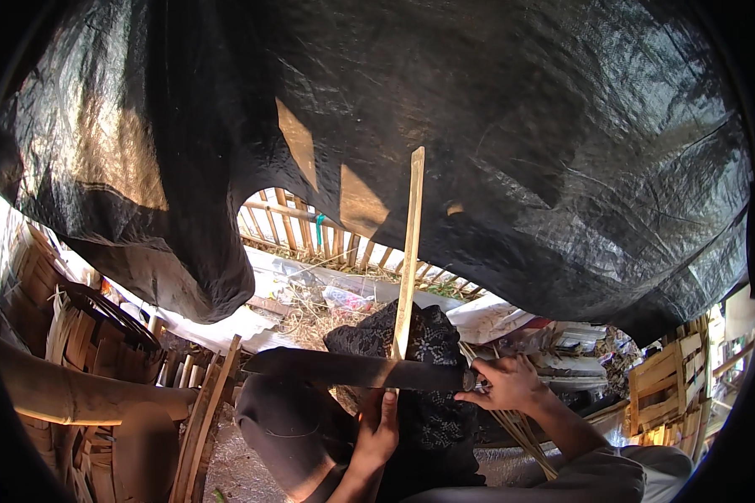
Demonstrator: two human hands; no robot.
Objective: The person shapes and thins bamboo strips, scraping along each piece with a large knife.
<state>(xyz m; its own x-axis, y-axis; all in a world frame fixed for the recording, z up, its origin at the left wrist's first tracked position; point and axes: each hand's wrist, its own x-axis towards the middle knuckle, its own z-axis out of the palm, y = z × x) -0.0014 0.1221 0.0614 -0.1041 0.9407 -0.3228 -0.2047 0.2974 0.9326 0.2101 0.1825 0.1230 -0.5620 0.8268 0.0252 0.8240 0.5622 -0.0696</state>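
Just above the middle of the view, a long bamboo strip (pixel 410 260) stands nearly upright, its upper end tipped slightly past twelve o'clock. It is pale yellow, flat, narrow and straight-sided, a little broader toward its lower part, with its top cut off bluntly. Across that lower part lies a big knife (pixel 310 367), its broad, dark blade almost level, the tip pointing toward nine o'clock and the handle end toward three; whether the edge bites into the bamboo cannot be told. A patch of sunlight browns the blade where the two cross.

At six o'clock, the left hand (pixel 376 440) pinches the strip's lower end just below the blade, thumb raised along it and fingers curled, partly hidden. Between four and five o'clock, the right hand (pixel 512 386) is closed around the knife's handle, which its fingers mostly cover. Black cloth with a pale floral pattern (pixel 432 335) lies behind the strip and knife.

At five o'clock, a bundle of thin strips (pixel 522 429) slants below the right hand; at four, farther out, sits a woven basket (pixel 667 381). Near the centre, toward seven o'clock, a colourful plastic wrapper (pixel 346 299) carries printing too small to read. Dark sheeting (pixel 512 126) spreads around twelve o'clock.
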